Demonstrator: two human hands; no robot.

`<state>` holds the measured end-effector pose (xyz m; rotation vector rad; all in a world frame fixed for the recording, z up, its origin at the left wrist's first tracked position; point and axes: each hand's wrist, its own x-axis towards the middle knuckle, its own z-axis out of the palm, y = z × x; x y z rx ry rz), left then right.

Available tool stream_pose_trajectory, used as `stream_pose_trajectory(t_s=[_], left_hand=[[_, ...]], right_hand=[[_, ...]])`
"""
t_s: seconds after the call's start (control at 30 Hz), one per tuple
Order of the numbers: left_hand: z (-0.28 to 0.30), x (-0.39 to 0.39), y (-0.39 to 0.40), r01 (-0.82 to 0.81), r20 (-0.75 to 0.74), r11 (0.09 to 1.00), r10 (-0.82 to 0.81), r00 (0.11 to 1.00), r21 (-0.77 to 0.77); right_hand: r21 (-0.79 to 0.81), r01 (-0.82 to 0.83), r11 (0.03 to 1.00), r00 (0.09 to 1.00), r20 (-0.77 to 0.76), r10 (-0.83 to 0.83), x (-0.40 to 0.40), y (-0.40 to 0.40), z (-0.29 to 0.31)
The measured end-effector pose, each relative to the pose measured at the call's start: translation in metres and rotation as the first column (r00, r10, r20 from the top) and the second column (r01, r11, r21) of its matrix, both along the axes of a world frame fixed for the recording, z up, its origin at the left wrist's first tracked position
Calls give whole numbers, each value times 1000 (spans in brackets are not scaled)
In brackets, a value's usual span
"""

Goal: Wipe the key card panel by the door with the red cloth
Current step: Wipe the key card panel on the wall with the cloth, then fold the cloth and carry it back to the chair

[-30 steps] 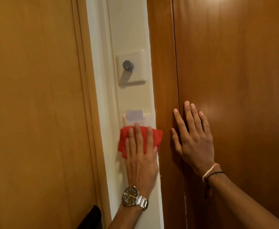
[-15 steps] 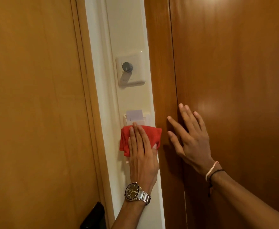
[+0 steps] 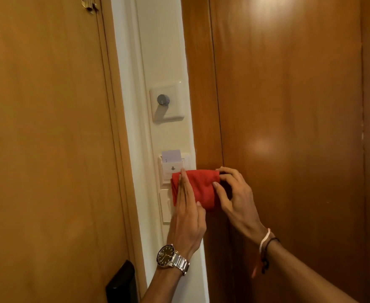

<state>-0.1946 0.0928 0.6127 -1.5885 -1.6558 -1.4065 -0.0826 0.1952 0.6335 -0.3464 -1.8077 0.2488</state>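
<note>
The white key card panel (image 3: 169,168) sits on a narrow cream wall strip, with a white card (image 3: 171,155) standing in its top slot. A folded red cloth (image 3: 201,186) covers the panel's lower right corner and reaches over the wooden frame. My left hand (image 3: 187,213), wearing a metal watch, lies flat with its fingers pressing the cloth's left part. My right hand (image 3: 234,193), with bands on the wrist, pinches the cloth's right edge between thumb and fingers. A white switch plate (image 3: 164,205) below the panel is partly hidden by the cloth and my left hand.
A white dimmer plate with a grey knob (image 3: 163,99) is on the wall above the panel. A light wooden door (image 3: 44,149) with a black lock plate (image 3: 121,283) stands to the left. Dark wooden panelling (image 3: 289,127) fills the right.
My right hand left the wooden panel and took hold of the cloth's right edge. The cloth shifted right and down, uncovering more of the key card panel.
</note>
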Motion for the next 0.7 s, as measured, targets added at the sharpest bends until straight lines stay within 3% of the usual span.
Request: stream_pose_trajectory(t_s=[0.1, 0.17, 0.3, 0.37, 0.57, 0.7], left_hand=[[4, 14, 1, -17, 19, 997, 15, 1000, 74], [8, 23, 4, 37, 123, 997, -46, 991, 74], [13, 50, 11, 379, 348, 925, -368, 862, 39], [15, 66, 16, 472, 415, 878, -461, 784, 83], [3, 117, 31, 545, 484, 826, -539, 689, 144], [-35, 136, 34, 477, 590, 867, -461, 663, 142]], right_hand=[[6, -14, 1000, 996, -92, 15, 32, 2, 4], [-5, -39, 999, 991, -130, 38, 55, 3, 7], [-107, -100, 989, 983, -166, 81, 97, 5, 6], [-136, -98, 986, 980, -187, 72, 118, 5, 3], [-233, -36, 972, 981, -195, -10, 173, 10, -24], [-324, 26, 946, 987, -140, -76, 197, 14, -63]])
